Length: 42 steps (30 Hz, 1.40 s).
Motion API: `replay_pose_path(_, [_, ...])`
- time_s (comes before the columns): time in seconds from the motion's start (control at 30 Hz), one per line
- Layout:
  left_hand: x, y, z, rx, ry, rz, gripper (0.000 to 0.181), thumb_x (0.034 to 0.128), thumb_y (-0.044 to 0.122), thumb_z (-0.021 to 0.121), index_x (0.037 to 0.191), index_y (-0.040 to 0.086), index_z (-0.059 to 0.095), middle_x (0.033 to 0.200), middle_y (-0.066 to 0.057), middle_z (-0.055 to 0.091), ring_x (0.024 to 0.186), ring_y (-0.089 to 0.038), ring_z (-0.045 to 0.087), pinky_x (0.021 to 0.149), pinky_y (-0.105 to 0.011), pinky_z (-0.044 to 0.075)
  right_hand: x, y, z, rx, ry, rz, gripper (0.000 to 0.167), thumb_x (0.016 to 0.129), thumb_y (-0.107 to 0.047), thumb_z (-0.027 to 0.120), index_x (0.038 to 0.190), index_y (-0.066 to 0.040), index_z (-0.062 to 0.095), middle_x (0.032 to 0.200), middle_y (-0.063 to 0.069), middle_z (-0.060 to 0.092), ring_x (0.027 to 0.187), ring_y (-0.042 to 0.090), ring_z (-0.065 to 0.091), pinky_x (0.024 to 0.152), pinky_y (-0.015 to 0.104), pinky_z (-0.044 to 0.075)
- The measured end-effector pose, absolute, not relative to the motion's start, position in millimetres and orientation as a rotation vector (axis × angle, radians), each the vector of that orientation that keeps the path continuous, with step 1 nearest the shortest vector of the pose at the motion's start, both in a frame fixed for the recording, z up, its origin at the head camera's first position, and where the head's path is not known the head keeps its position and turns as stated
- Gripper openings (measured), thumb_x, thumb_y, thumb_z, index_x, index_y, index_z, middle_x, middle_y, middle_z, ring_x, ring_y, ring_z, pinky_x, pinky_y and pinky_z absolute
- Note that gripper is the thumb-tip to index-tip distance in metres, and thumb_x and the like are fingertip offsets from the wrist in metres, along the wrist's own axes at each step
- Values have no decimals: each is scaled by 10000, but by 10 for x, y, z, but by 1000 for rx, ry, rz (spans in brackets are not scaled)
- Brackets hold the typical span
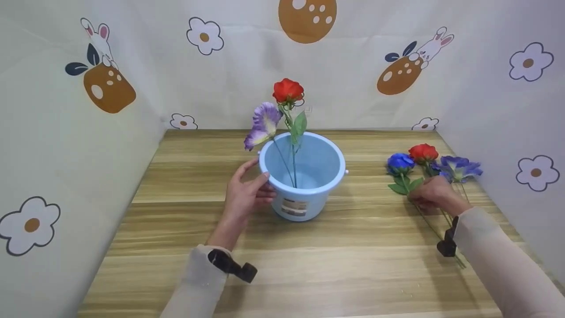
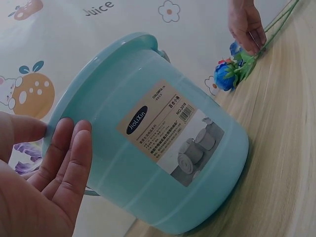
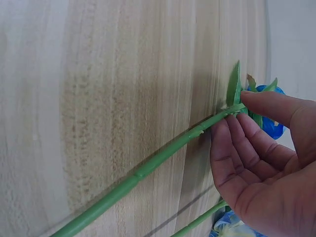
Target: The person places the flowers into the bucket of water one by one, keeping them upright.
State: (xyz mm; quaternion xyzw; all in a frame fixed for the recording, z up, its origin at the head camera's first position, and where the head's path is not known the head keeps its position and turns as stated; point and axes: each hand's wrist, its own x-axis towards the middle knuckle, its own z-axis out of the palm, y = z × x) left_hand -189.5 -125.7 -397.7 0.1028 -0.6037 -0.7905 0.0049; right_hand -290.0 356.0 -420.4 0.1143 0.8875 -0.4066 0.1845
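A light blue bucket (image 1: 309, 201) stands upright, holding a red rose (image 1: 288, 90) and a purple-and-yellow flower (image 1: 264, 123). My left hand (image 1: 247, 194) grips its left side at the rim, thumb against the edge; in the left wrist view, the bucket's label (image 2: 170, 133) faces the camera. Over to the right, my right hand (image 1: 435, 194) pinches the green stem of a blue rose (image 1: 401, 163) just below its leaves. The right wrist view shows that stem (image 3: 143, 170) between thumb and fingertips. Another red rose (image 1: 423, 153) and a purple-blue flower (image 1: 459, 168) lie beside this hand.
The wooden table (image 1: 344, 265) carries the bucket and the flowers. Pale fabric walls (image 1: 247, 66) with printed fruit, rabbits and blossoms enclose it at the back and sides. Black wrist cameras (image 1: 234, 265) sit on both sleeves.
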Motion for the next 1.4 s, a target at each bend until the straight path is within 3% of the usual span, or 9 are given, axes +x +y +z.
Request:
replay_pose_path(0.27, [-1894,-1250,-3964,321,-1891,-2476,552,1019,127,708,1533,191,520,729,-65,738,634,-182,742,620,-317,673,-2910,3580,-4251,254,2595,-1016,124,826,-86,828,776,-69,716,612,-50,663,582,66,644,555,228,614])
replay_pose_path(0.6, [-1897,-1244,-3954,283,-1860,-2493,524,1027,89,682,1520,139,512,689,-56,725,597,-170,733,572,-288,659,-2896,3562,-4213,294,2393,-1309,151,889,-31,761,775,-129,742,655,-52,682,604,47,645,585,196,610])
replay_pose_path(0.9, [-1896,-1260,-3968,309,-1898,-2468,537,1027,111,689,1532,167,514,731,-67,735,633,-184,738,615,-300,671,-2907,3512,-4173,310,2276,-1397,37,962,-70,719,951,-68,753,764,-8,762,689,93,727,690,269,676])
replay_pose_path(1.13, [-1894,-1257,-3969,313,-1883,-2480,545,1027,110,689,1538,177,510,735,-70,739,634,-186,738,614,-301,671,-2911,3464,-4124,341,2209,-1464,89,969,-90,743,898,-135,772,784,-18,760,719,90,744,718,276,683])
replay_pose_path(1.4, [-1894,-1247,-3967,306,-1878,-2483,541,1028,96,685,1534,165,508,715,-63,734,618,-180,737,597,-292,666,-2899,3412,-4090,341,2177,-1494,88,974,-79,732,916,-123,781,773,-19,739,716,85,724,732,275,683])
